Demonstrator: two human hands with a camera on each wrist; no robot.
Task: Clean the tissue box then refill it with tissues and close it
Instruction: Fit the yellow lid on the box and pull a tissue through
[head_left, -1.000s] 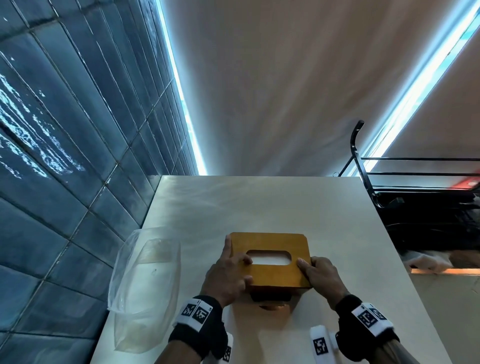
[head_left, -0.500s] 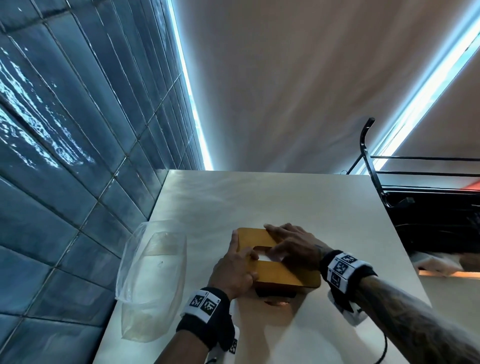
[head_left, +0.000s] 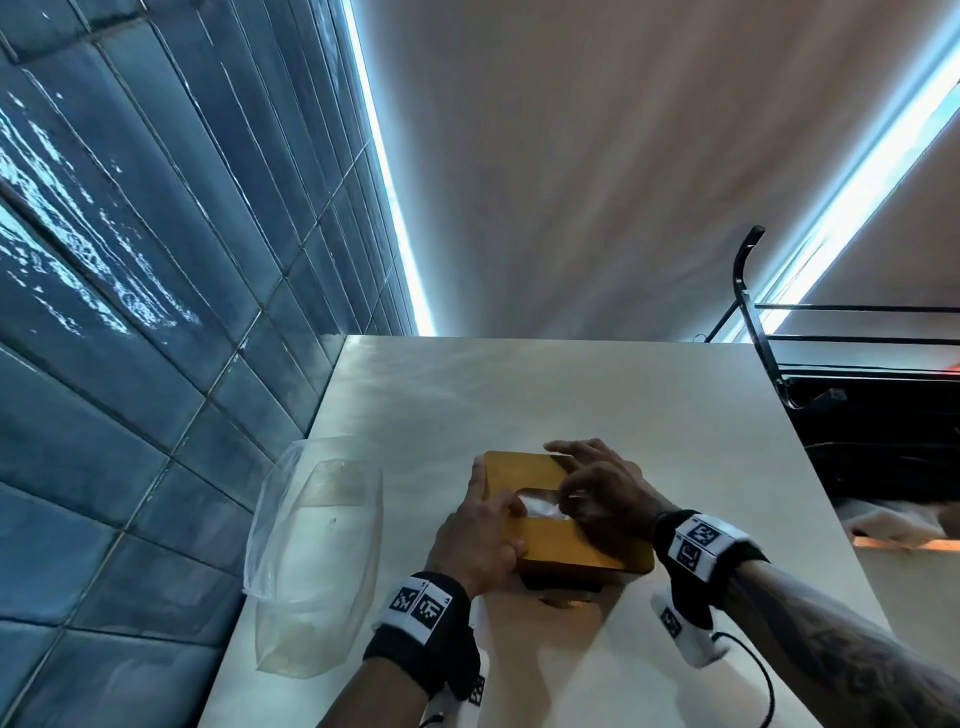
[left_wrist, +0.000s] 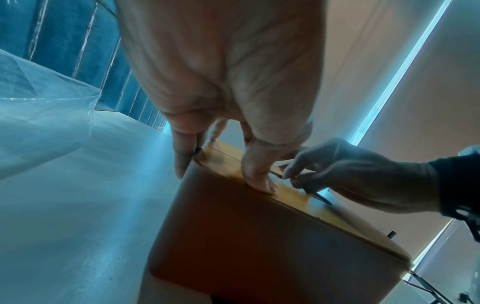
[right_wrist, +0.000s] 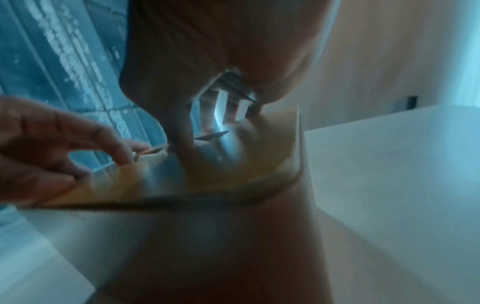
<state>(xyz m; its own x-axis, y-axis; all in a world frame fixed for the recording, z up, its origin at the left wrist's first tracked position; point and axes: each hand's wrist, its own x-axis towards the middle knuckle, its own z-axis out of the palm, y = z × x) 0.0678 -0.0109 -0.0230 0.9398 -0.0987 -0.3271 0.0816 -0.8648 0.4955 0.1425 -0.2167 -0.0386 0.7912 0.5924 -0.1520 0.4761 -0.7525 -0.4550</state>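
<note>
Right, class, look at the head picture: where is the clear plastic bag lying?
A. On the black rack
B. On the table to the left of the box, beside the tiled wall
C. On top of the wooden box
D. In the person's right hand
B: the plastic bag lies flat on the table, left of the box, beside the tiled wall, and neither hand touches it.

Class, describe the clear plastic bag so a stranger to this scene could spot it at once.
Start at the pale table beside the blue tiled wall. Along the table's wall-side edge, left of the wooden tissue box, lies the clear plastic bag. It alone is see-through, crumpled and limp, and neither hand touches it.
</note>
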